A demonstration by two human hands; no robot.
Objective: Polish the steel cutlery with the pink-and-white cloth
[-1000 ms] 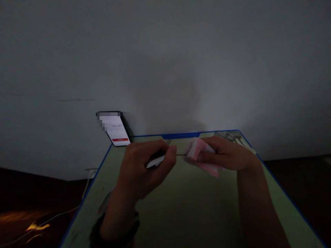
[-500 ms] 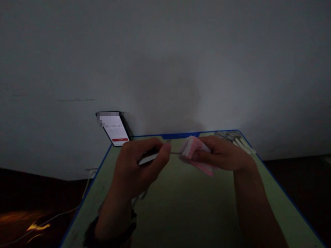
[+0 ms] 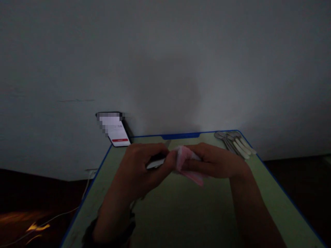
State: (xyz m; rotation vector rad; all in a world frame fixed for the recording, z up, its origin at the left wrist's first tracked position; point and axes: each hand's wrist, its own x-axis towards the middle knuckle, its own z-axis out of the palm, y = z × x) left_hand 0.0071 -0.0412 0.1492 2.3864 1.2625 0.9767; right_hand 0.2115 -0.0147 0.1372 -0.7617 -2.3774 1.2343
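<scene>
My left hand (image 3: 147,168) is closed around a piece of cutlery with a pale handle (image 3: 156,163); its far end is hidden, so I cannot tell whether it is a spoon or a fork. Pinched in my right hand (image 3: 217,160) is a folded pink and white cloth (image 3: 184,156), one corner of it hanging down. The cloth meets the fingertips of my left hand above the middle of the table and covers the end of the cutlery.
Several spoons and forks (image 3: 239,144), some white-handled, lie at the table's back right corner. A lit phone (image 3: 117,132) leans on the wall at the back left. The green table (image 3: 181,213) has a blue rim, and a white cable (image 3: 59,215) runs down its left side.
My right hand and the cloth have moved left and slightly down along the cutlery. The thin metal shaft that showed between my hands is now covered, and the cloth touches my left fingertips.
</scene>
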